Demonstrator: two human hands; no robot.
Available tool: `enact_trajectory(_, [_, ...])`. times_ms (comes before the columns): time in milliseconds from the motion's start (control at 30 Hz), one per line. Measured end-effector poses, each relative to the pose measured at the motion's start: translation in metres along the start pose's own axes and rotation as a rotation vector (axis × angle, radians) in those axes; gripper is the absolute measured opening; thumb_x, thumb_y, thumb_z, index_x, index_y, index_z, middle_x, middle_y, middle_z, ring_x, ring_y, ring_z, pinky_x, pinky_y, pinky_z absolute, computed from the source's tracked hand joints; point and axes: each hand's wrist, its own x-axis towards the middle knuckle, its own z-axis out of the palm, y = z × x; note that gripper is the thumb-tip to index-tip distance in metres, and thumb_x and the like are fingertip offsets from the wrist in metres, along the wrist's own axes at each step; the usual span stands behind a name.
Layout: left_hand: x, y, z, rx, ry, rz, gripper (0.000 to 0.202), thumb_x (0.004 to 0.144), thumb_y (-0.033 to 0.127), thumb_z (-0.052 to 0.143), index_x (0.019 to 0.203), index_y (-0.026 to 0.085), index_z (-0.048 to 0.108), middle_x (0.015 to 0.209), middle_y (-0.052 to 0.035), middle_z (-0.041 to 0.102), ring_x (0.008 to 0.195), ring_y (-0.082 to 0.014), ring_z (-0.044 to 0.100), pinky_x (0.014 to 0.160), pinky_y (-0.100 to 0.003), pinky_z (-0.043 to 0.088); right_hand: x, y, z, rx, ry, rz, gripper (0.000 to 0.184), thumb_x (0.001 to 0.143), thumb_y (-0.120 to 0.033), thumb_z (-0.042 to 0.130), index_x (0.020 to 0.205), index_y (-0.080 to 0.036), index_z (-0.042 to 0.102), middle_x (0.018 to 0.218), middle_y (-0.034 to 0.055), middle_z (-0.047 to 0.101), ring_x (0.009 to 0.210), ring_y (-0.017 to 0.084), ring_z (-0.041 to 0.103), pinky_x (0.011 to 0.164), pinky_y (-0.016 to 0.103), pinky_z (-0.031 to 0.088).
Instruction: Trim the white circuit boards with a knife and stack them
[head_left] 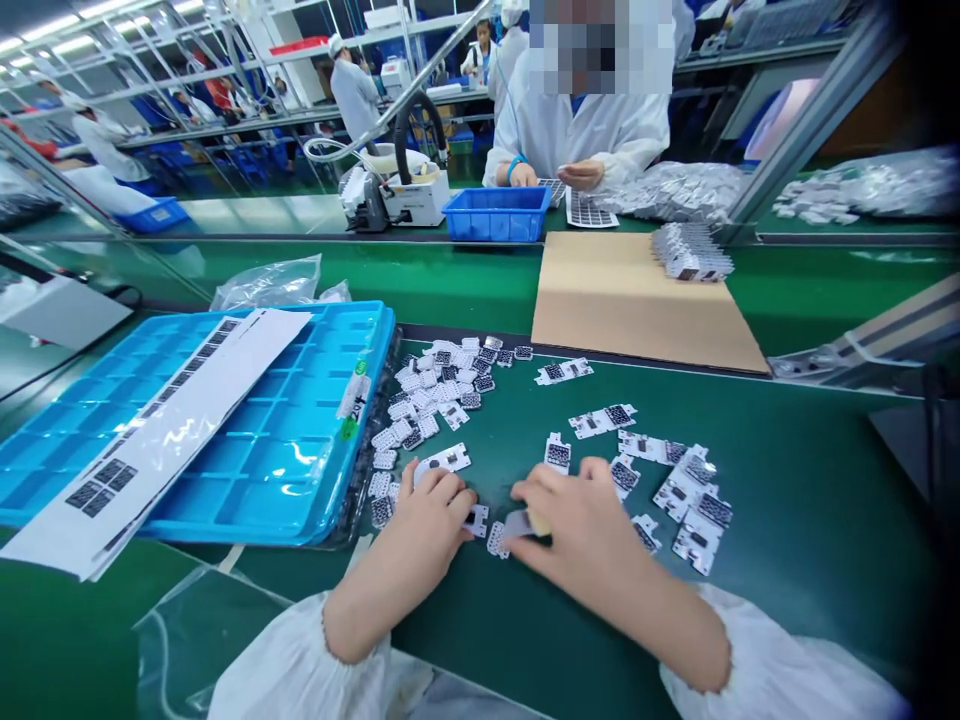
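Left grip: my left hand [424, 520] has thumb and fingers closed on a white circuit board [478, 520], low over the green tabletop [517, 635].
Right grip: my right hand [581, 515] pinches a small grey-and-yellow piece [525, 524], too blurred for me to identify.
Between hands: I see a dotted plate [496, 540] near my right thumb.
Small-plate pile: heaped plates [424, 385] lie beyond my left hand, beside the blue tray [300, 415], which bears paper strips [176, 420].
Loose boards: scattered boards [679, 490] lie right of and beyond my right hand.
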Motion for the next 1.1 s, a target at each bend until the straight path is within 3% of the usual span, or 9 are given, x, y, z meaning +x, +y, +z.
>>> enact_trajectory(100, [-0.005,-0.008,-0.006,-0.174,0.079,-0.007,0.021,0.084,0.012,0.046,0.1,0.021,0.056,0.102,-0.006,0.059,0.108,-0.0251,0.051,0.107,-0.061,0.013,0.003,-0.018,0.015,-0.007,-0.039,-0.048,0.02,0.074,-0.042,0.064,0.079,-0.022,0.06,0.076,0.0047,0.06,0.058,0.022,0.055,0.064,0.041,0.034])
enact_trajectory(200, [-0.011,-0.012,-0.015,-0.484,0.172,-0.043,0.019,0.086,0.018,0.047,0.104,0.021,0.054,0.108,-0.0074,0.057,0.107,-0.0226,0.052,0.104,-0.05,0.029,0.0,-0.018,0.016,0.012,-0.065,-0.042,0.009,0.077,-0.03,0.059,0.081,-0.022,0.06,0.078,0.0059,0.06,0.059,0.021,0.056,0.065,0.041,0.037])
enact_trajectory(300, [-0.013,-0.006,-0.023,-0.918,0.317,-0.103,0.019,0.088,0.028,0.05,0.105,0.022,0.056,0.107,-0.0076,0.058,0.102,-0.0207,0.055,0.089,-0.035,0.044,-0.008,-0.006,-0.001,0.099,-0.101,0.003,0.011,0.079,-0.025,0.058,0.089,-0.024,0.06,0.083,0.0023,0.062,0.066,0.017,0.056,0.065,0.036,0.041])
enact_trajectory(433, [0.004,0.017,-0.031,-1.679,0.396,-0.285,0.026,0.087,0.036,0.053,0.106,0.02,0.058,0.094,-0.0056,0.064,0.09,-0.0193,0.063,0.082,-0.033,0.05,-0.027,0.025,-0.028,0.616,-0.145,0.203,0.022,0.087,-0.04,0.049,0.101,-0.026,0.059,0.077,0.0004,0.058,0.057,0.012,0.049,0.053,0.026,0.041])
enact_trajectory(567, [0.038,0.05,-0.033,-2.081,0.378,-0.411,0.021,0.089,0.029,0.05,0.103,0.017,0.059,0.086,-0.0034,0.063,0.078,-0.0153,0.063,0.078,-0.037,0.054,-0.046,0.06,-0.042,0.963,-0.04,0.254,0.03,0.087,-0.046,0.049,0.111,-0.03,0.058,0.093,0.0045,0.061,0.07,0.015,0.056,0.057,0.027,0.045])
enact_trajectory(700, [0.069,0.088,-0.019,-2.24,0.054,-0.483,0.023,0.091,0.033,0.046,0.104,0.017,0.056,0.086,-0.004,0.06,0.077,-0.0161,0.061,0.074,-0.038,0.054,-0.056,0.077,-0.048,1.088,0.132,0.204,0.023,0.088,-0.043,0.051,0.101,-0.031,0.065,0.097,0.0033,0.063,0.091,0.018,0.059,0.078,0.031,0.049])
enact_trajectory(867, [0.079,0.116,0.004,-2.267,-0.258,-0.369,0.032,0.093,0.037,0.039,0.106,0.013,0.056,0.087,-0.0069,0.059,0.073,-0.0146,0.059,0.068,-0.032,0.053,-0.058,0.075,-0.053,1.035,0.215,0.264,0.017,0.089,-0.034,0.05,0.097,-0.029,0.065,0.092,0.0013,0.066,0.083,0.015,0.062,0.069,0.027,0.05])
enact_trajectory(967, [0.074,0.117,0.01,-2.205,-0.326,-0.267,0.02,0.09,0.025,0.049,0.107,0.017,0.057,0.097,-0.0065,0.059,0.083,-0.015,0.059,0.076,-0.032,0.051,-0.056,0.068,-0.051,0.745,0.246,0.294,0.019,0.091,-0.024,0.046,0.099,-0.028,0.063,0.083,-0.0012,0.067,0.072,0.012,0.06,0.062,0.025,0.046])
enact_trajectory(1100, [0.069,0.116,0.014,-2.086,-0.253,-0.26,0.019,0.086,0.016,0.056,0.105,0.021,0.057,0.098,-0.0028,0.06,0.087,-0.0114,0.058,0.08,-0.027,0.048,-0.054,0.059,-0.045,0.438,0.233,0.243,0.027,0.089,-0.012,0.041,0.106,-0.028,0.056,0.075,-0.0046,0.065,0.063,0.011,0.054,0.064,0.029,0.039])
